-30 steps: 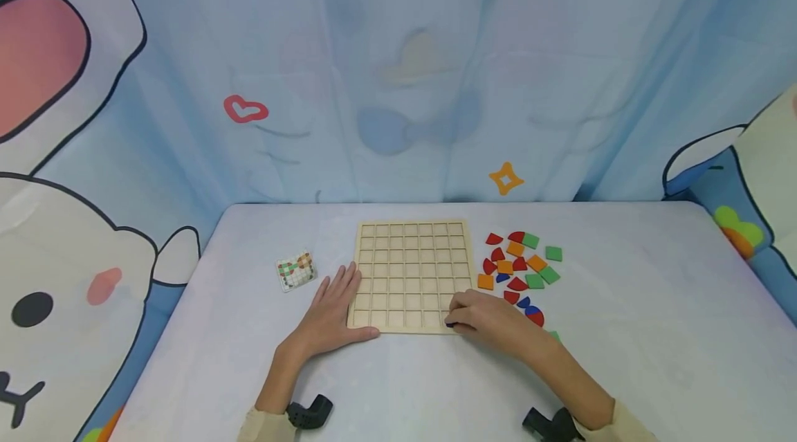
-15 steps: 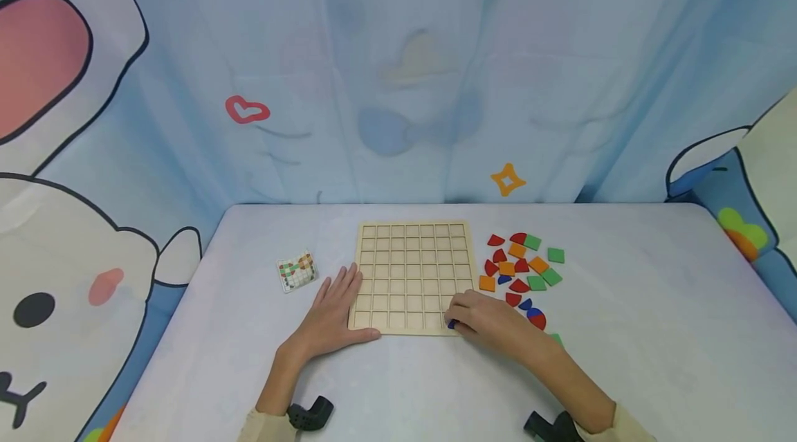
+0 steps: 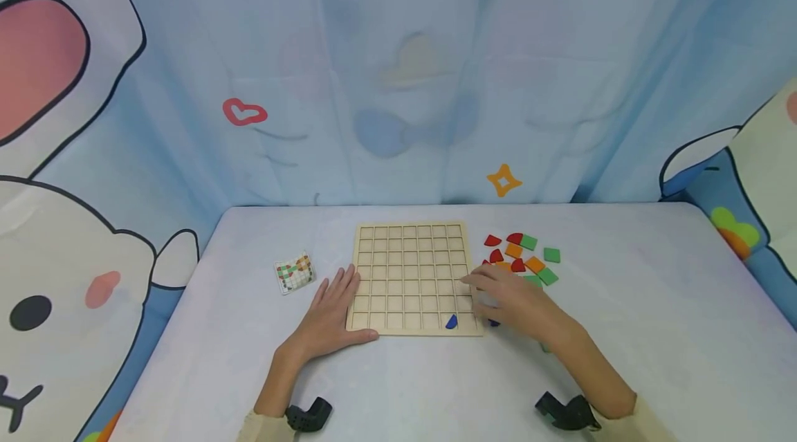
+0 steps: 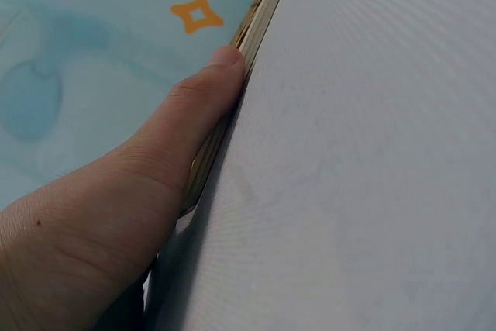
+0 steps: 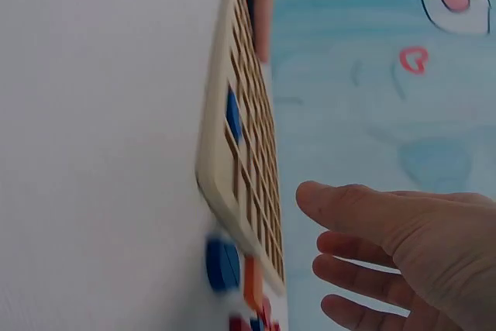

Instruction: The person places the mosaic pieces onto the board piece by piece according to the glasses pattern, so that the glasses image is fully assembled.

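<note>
A wooden grid board (image 3: 414, 281) lies on the table. My left hand (image 3: 330, 307) rests at its lower left corner, fingers along the left side and thumb at the near edge; the left wrist view shows the thumb (image 4: 194, 106) against that edge. One blue quarter-round piece (image 3: 451, 321) sits in the bottom row near the right corner, also visible as a blue piece (image 5: 233, 116) in the right wrist view. Above the board's right edge hovers my right hand (image 3: 519, 300), thumb and fingers apart with nothing between them. It hides part of the loose pieces.
Loose red quarter-round pieces (image 3: 495, 256), orange squares (image 3: 534, 264) and green squares (image 3: 551, 255) lie scattered right of the board. In the right wrist view a blue piece (image 5: 222, 263) is beside the board's corner. A small pattern card (image 3: 295, 273) lies to the left.
My right hand has let go of the blue piece, which now sits in the board's bottom row. That hand has moved up and to the right. The left hand stays put.
</note>
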`<state>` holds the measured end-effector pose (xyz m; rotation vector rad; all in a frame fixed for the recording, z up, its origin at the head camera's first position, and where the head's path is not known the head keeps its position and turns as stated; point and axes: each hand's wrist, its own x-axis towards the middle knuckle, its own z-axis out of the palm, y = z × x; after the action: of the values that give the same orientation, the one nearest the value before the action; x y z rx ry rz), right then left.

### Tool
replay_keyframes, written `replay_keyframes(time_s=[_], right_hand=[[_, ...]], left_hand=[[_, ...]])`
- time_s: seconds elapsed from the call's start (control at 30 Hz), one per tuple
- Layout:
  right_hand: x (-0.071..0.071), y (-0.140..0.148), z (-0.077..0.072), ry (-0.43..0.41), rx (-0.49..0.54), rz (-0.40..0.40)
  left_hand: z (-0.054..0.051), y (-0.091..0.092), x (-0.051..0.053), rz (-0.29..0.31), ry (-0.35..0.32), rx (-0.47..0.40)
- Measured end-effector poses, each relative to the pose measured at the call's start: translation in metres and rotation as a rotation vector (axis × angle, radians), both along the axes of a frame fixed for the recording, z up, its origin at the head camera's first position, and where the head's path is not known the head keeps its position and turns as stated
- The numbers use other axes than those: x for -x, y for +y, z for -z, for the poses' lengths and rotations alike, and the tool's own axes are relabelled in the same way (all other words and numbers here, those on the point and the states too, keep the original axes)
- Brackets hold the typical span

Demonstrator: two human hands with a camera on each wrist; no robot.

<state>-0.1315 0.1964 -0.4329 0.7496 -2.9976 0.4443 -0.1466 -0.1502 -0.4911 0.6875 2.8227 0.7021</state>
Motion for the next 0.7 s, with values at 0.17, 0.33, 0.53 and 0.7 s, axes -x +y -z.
replay_keyframes(time_s=[0.17,0.33,0.53,0.7], right_hand=[[0.01,0.026,-0.004,-0.071,-0.026,0.128],[0.015,0.038,-0.006,-0.138,-0.048,0.156],[0.016,0.037,-0.006,-0.192,-0.048,0.169],[0.016,0.035,-0.004,-0.198,-0.049,0.167]], left_hand=[[0.002,-0.001,0.001,0.001,-0.013,0.034],[0.002,-0.001,0.001,0.003,-0.026,0.031],[0.001,-0.001,0.001,-0.001,-0.026,0.037],[0.001,-0.001,0.002,0.002,-0.026,0.034]])
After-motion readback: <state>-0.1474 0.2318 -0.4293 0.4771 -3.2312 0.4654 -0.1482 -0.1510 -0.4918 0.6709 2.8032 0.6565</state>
